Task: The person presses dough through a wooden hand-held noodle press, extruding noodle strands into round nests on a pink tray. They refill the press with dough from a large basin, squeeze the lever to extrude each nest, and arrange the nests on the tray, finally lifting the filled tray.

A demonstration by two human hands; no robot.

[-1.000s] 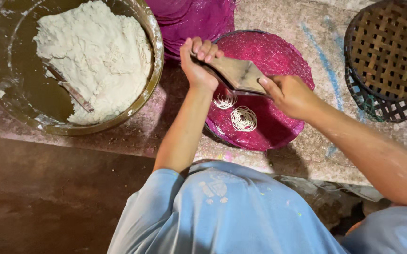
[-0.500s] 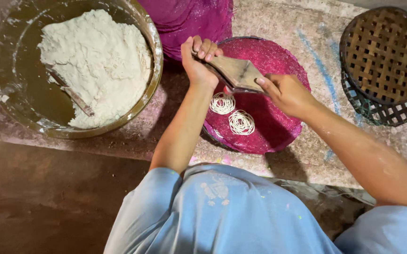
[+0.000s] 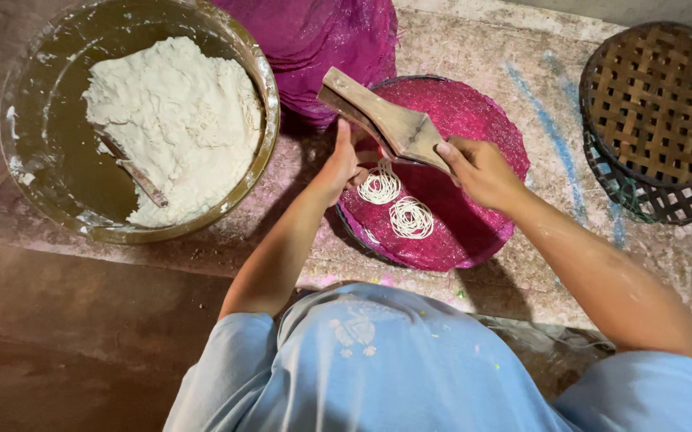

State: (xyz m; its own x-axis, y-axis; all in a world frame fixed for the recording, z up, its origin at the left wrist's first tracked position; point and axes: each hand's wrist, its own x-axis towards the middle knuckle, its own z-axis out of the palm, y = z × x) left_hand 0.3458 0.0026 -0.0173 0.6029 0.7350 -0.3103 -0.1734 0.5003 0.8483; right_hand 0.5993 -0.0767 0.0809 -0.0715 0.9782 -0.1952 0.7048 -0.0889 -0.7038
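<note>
A wooden press (image 3: 386, 122) with flat paddle-shaped handles hangs tilted over the far part of a round magenta mat (image 3: 474, 216), its handles running up to the left. Beneath it, two small white coils of thin noodle strands (image 3: 398, 204) lie side by side on the mat, the left one directly under the press.

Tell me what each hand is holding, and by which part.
The right hand grips the wooden press at its near end. The left hand rests at the pink tray's edge; any grasp is hidden.
</note>
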